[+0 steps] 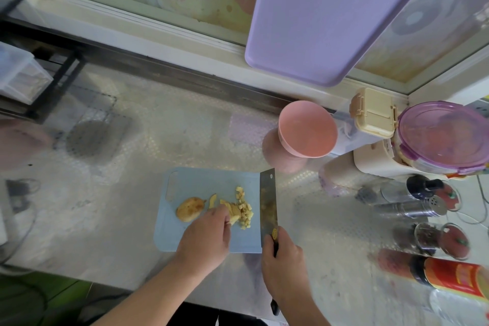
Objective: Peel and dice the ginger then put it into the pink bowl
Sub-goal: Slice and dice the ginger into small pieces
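Ginger (239, 210) lies mid-board on the blue cutting board (201, 180): pale yellow dice at 3 o'clock, uncut strips beside them, a brown-skinned piece (190, 208) at 9 o'clock; left hand (205, 237) pinches the strips; right hand (284, 257) grips the cleaver (268, 206), blade resting along the board's right edge; pink bowl (307, 128) stands empty at 1 o'clock on the pale patterned counter (158, 140); window behind
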Motion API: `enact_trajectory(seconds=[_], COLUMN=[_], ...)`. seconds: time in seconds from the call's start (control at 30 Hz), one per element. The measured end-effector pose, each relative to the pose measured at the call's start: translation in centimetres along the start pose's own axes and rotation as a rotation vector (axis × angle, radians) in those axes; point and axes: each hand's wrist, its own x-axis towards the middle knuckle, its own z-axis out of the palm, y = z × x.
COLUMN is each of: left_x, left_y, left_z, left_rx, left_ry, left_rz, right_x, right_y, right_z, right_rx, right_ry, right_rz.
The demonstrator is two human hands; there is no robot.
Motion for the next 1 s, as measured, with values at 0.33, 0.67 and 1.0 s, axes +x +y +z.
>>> enact_trajectory(seconds=[0.33, 0.67, 1.0], left_x=[0.0, -0.4, -0.1], left_y=[-0.8, -1.2, 0.1], left_z=[0.2, 1.1, 0.7], left_rx=[-0.43, -0.309, 0.045], left_ry=[0.17, 0.171, 0.07], left_rz=[-0.267, -0.313, -0.283], right_x=[-0.1, -0.7, -0.9], right_y=[0.0, 0.0, -0.2], right_z=[0.9, 2.4, 2.8], right_rx=[-0.013, -0.176, -0.323], right_ry=[-0.027, -0.034, -0.05], right_rz=[-0.038, -0.16, -0.216])
